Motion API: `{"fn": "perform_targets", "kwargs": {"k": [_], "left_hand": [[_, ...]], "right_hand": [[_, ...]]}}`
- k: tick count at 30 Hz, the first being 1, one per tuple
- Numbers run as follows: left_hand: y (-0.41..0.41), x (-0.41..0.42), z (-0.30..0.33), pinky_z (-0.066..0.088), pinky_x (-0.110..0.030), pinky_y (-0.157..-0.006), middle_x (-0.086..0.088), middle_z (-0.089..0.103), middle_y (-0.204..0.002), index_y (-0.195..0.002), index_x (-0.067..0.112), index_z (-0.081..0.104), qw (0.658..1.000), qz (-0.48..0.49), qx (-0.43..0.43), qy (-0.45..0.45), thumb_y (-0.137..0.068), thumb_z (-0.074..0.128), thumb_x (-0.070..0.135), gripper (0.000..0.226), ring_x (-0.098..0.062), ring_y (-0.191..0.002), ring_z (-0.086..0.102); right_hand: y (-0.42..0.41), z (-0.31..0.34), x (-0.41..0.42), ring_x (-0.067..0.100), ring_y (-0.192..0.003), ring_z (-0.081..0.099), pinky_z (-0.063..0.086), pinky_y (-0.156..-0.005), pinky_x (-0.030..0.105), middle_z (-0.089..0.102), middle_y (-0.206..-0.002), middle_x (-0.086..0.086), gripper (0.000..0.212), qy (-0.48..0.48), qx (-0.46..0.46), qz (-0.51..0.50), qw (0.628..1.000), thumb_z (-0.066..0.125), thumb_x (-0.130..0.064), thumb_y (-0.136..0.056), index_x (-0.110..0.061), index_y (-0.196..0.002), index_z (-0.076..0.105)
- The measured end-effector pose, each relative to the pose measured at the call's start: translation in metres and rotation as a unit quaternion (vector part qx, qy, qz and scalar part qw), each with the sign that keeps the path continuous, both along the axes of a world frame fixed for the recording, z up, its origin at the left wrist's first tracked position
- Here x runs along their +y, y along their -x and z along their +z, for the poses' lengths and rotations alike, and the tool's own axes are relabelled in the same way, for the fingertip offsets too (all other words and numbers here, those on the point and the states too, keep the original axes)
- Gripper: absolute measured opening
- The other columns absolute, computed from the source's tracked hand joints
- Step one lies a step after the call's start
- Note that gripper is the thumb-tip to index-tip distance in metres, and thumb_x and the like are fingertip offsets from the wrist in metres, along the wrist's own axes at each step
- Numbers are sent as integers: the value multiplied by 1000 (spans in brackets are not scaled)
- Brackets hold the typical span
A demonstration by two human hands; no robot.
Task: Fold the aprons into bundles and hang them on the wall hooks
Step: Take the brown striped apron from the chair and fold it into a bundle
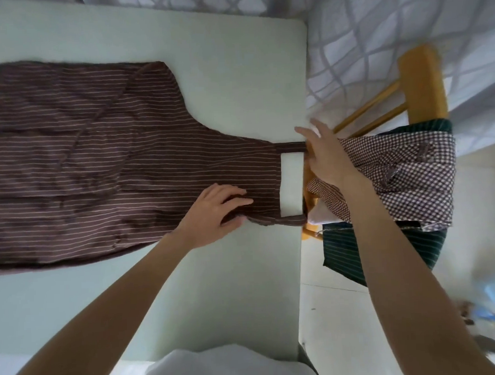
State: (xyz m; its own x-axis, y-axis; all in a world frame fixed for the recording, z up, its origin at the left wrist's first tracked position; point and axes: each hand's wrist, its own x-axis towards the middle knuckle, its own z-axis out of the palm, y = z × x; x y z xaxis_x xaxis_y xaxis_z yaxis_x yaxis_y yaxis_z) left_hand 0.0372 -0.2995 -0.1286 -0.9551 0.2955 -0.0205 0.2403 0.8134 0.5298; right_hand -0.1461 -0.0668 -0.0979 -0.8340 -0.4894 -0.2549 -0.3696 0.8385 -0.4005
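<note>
Here a brown striped apron (98, 165) lies spread flat on the pale table (221, 61). The left hand (217, 214) presses its bib edge, fingers curled onto the cloth. The right hand (326, 158), fingers spread, reaches the neck strap (291, 148) at the table's edge, beside checked aprons (404, 177) draped over a wooden chair (422, 83).

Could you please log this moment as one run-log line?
striped apron: flat on table | left hand: pressing bib | right hand: open at neck strap

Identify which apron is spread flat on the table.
The brown striped apron: it lies open on the table under the left hand. The checked apron and green striped apron hang over the chair.
</note>
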Motion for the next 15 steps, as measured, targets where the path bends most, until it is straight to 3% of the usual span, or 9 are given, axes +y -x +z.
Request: {"fn": "perform_targets", "kwargs": {"k": [2,4,6,8,10,12,15], "left_hand": [[5,-4,-3,19,-45,-113,-5,49,-136,-128,23,53,994,91,13,66,-93,39,44,43,-25,-132,38],[9,-9,-8,14,-49,-113,-11,38,-145,-136,22,43,973,172,-49,144,-92,39,49,52,-30,-139,26],[15,-11,-13,5,-52,-114,-11,21,-154,-145,22,30,952,209,-150,169,-91,40,55,64,-30,-144,10],[26,-9,-17,1,-51,-114,-9,6,-158,-148,25,21,949,204,-190,150,-91,38,57,68,-28,-145,-1],[36,-9,-16,1,-49,-116,-6,2,-158,-148,28,19,957,189,-198,94,-93,38,55,65,-25,-145,-4],[41,-11,-10,7,-44,-118,-4,11,-157,-146,26,27,967,182,-176,-8,-95,44,45,57,-22,-145,4],[28,-23,6,23,-30,-112,-3,40,-144,-132,18,50,971,200,-76,-106,-95,52,28,39,-19,-135,32]], "right_hand": [[-22,-1,-19,24,-137,31,24,-115,35,35,-148,8,48,59,42,20,997,50,-4,-91,-16,-138,44],[-46,-12,-42,24,-141,24,18,-117,40,31,-151,7,49,42,17,84,995,45,-30,-98,-14,-143,37],[-62,-31,-55,25,-146,2,4,-118,46,7,-158,8,76,-79,-15,175,981,39,-58,-92,-14,-150,14],[-58,-45,-51,26,-145,-14,-5,-116,51,-13,-158,8,101,-181,-9,232,956,43,-71,-82,-17,-150,-6],[-41,-47,-40,29,-143,-19,-6,-114,56,-20,-156,9,113,-220,2,236,947,51,-73,-74,-19,-149,-13],[-22,-40,-32,30,-143,-18,-3,-113,60,-18,-156,11,113,-248,18,222,943,56,-70,-74,-18,-150,-9],[-24,-27,-30,30,-145,4,9,-114,58,11,-158,10,81,-173,89,197,961,62,-45,-85,-15,-149,21]]}}
